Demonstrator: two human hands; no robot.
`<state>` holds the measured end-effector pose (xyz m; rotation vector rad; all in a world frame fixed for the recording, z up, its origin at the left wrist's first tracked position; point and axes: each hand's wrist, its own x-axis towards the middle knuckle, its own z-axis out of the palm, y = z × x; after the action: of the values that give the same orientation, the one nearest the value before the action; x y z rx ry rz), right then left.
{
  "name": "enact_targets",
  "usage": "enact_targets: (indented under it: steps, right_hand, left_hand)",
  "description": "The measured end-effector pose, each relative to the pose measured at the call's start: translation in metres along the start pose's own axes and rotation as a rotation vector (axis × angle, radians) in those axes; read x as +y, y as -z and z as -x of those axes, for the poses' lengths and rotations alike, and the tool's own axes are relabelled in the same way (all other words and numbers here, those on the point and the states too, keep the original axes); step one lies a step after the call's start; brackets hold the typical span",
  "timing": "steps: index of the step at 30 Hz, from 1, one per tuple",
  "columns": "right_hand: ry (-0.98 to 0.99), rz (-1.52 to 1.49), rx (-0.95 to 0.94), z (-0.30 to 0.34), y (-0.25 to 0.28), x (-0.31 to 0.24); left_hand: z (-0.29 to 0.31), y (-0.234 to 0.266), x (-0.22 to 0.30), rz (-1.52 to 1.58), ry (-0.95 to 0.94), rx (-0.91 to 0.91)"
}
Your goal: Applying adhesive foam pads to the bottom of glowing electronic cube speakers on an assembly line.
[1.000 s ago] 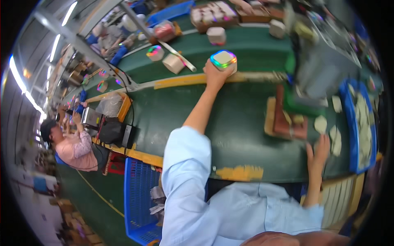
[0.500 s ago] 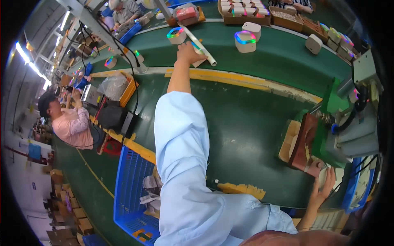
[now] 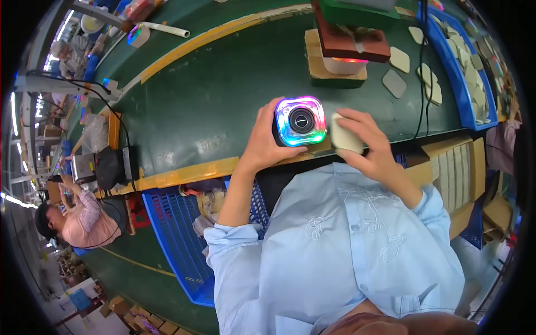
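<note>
My left hand (image 3: pixel 261 140) grips a small rounded-square device with a rainbow-lit ring (image 3: pixel 286 134) and a dark round centre, its lit face turned up. In my right hand (image 3: pixel 373 146) is a cream rounded-square cover (image 3: pixel 344 137), held just to the right of the device and apart from it. Beyond them, a white unit with a red glow (image 3: pixel 341 66) sits on a wooden block (image 3: pixel 314 53), beneath the red-brown plate (image 3: pixel 371 47) of a green press. Several loose covers (image 3: pixel 395 84) lie right of the press.
A blue tray of covers (image 3: pixel 463 72) stands at the right, near hanging black cables (image 3: pixel 422 106). Below the bench edge are a blue crate (image 3: pixel 178 234) and a carton (image 3: pixel 480 167). A white tube (image 3: pixel 167 29) lies far left. Another person (image 3: pixel 89 220) sits at the left.
My left hand has drawn back from the far belt and now holds a lit device near me. My right hand has left the press area with a cover. The view has turned right.
</note>
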<state>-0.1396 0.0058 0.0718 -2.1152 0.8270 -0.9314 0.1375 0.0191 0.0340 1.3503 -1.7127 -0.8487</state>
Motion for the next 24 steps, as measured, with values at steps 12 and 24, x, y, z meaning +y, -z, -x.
enact_targets:
  steps: [12,24]
  right_hand:
    - [0.389,0.456,-0.326,-0.051,-0.039,0.022]
    - [-0.402,-0.35,0.079,0.039,-0.012,0.037]
  left_hand:
    - [0.014,-0.014,-0.006,0.046,-0.008,0.01]
    - [-0.012,-0.048,0.004,0.636,0.052,-0.244]
